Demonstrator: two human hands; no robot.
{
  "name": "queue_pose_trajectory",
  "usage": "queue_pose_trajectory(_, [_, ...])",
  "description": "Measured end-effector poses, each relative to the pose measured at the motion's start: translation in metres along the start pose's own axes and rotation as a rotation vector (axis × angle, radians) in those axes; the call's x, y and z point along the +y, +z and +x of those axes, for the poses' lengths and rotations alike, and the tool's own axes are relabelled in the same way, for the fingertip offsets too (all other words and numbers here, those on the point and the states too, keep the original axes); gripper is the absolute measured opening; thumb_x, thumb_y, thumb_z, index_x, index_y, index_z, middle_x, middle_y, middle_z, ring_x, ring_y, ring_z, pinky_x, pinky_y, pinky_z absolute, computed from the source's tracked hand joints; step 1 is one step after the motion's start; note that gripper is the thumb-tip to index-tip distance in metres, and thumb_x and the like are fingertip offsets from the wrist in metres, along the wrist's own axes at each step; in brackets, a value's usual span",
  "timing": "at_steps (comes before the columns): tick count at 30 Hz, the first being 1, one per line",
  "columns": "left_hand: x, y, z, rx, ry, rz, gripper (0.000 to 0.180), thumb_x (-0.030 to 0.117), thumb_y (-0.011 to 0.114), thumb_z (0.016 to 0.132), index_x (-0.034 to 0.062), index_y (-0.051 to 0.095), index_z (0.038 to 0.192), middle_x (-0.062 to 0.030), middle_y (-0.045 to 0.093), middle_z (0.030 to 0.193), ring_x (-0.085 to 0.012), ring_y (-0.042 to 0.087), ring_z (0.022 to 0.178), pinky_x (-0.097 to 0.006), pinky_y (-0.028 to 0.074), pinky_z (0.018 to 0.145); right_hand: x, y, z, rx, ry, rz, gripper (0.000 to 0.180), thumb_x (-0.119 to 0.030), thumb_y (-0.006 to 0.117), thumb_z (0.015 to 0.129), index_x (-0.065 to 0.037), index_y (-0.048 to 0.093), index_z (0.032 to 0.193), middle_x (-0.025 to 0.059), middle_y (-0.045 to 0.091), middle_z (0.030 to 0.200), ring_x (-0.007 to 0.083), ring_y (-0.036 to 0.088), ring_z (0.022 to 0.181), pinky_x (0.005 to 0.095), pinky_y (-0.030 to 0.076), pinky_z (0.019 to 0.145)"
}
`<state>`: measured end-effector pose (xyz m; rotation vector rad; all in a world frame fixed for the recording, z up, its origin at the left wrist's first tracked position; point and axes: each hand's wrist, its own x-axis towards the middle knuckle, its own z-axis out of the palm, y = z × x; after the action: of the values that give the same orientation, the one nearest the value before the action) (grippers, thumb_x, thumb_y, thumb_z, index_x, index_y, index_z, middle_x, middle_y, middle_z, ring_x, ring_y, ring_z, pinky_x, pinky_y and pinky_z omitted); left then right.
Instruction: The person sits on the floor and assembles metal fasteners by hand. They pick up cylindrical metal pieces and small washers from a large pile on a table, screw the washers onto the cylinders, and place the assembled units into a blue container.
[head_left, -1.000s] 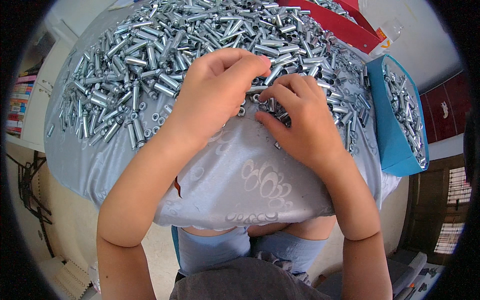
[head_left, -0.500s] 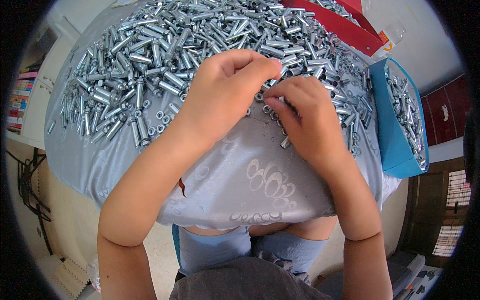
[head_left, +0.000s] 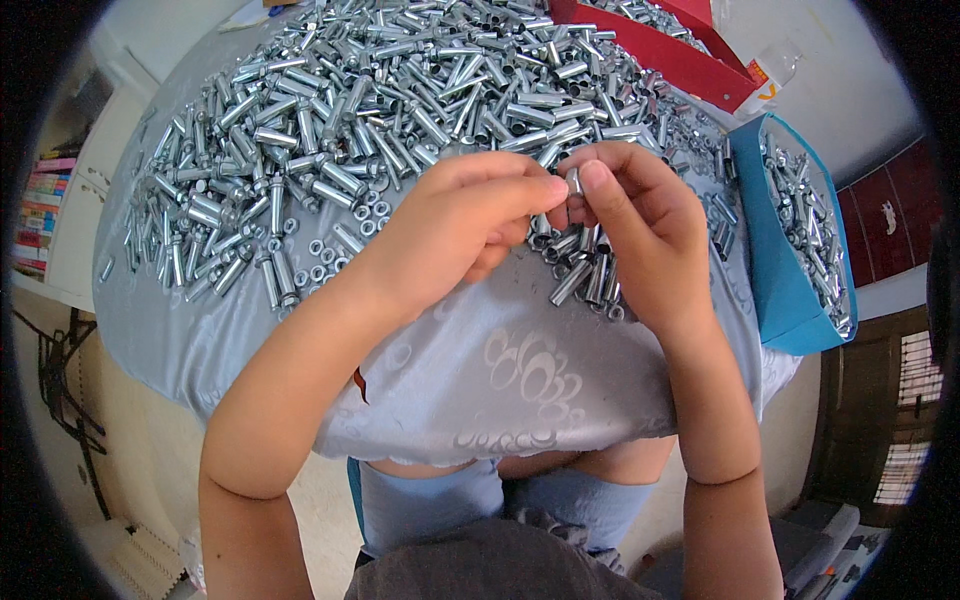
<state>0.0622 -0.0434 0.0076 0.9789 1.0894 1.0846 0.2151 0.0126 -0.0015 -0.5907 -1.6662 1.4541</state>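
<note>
My left hand [head_left: 478,215] and my right hand [head_left: 645,220] meet fingertip to fingertip over the near side of a heap of metal sleeve anchor bolts [head_left: 420,90]. Between the thumb and fingers of my right hand is a small silver metal piece [head_left: 574,182]; fingers cover most of it, so its exact kind is unclear. The left thumb and forefinger are pinched right against that piece, and whatever lies inside the pinch is hidden. Below my right hand lie several loose sleeves [head_left: 572,282] and a hex nut [head_left: 615,313]. More nuts [head_left: 318,272] are scattered left of my left forearm.
A blue fabric bin [head_left: 785,290] full of anchor bolts stands at the table's right. At the back right is a red box [head_left: 680,65] with more metal parts. A grey patterned tablecloth [head_left: 450,370] covers the table; a clear plastic bottle [head_left: 780,60] is beyond.
My right hand has risen from the loose nuts and turned, bringing the small piece to my left fingertips. My left hand has come down slightly toward me.
</note>
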Motion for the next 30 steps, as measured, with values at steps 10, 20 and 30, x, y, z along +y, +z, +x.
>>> queue_pose_trajectory(10, [-0.0001,-0.0023,-0.0001,-0.044,0.011,-0.047,0.031,0.032,0.050,0.085,0.0023,0.054,0.080,0.0077,0.028,0.052,-0.0014,0.021,0.041,-0.019,0.015,0.038,0.0027,-0.0016,0.0004,-0.048,-0.003,0.052,0.016,-0.012,0.050,0.089,0.002,0.054,0.092,0.0044,0.057,0.081,0.0093,0.054,0.074,0.0215,0.043,0.067])
queue_pose_trajectory(20, [-0.0006,-0.0020,-0.0001,-0.025,-0.016,-0.069,0.029,0.031,0.051,0.085,0.0031,0.056,0.081,0.0083,0.029,0.053,-0.0006,0.022,0.042,-0.018,0.016,0.037,0.0028,0.0016,-0.0032,0.020,-0.125,-0.162,0.012,-0.006,0.049,0.087,0.002,0.056,0.092,0.0039,0.059,0.077,0.0080,0.055,0.071,0.0214,0.044,0.065])
queue_pose_trajectory(30, [-0.0014,-0.0060,0.0009,0.005,-0.008,-0.095,0.024,0.031,0.051,0.086,0.0117,0.049,0.073,0.0081,0.030,0.053,-0.0009,0.023,0.041,-0.018,0.016,0.037,0.0058,-0.0074,-0.0002,-0.007,-0.242,-0.355,0.019,-0.008,0.061,0.078,-0.004,0.063,0.096,0.0053,0.062,0.079,0.0098,0.056,0.070,0.0233,0.042,0.061])
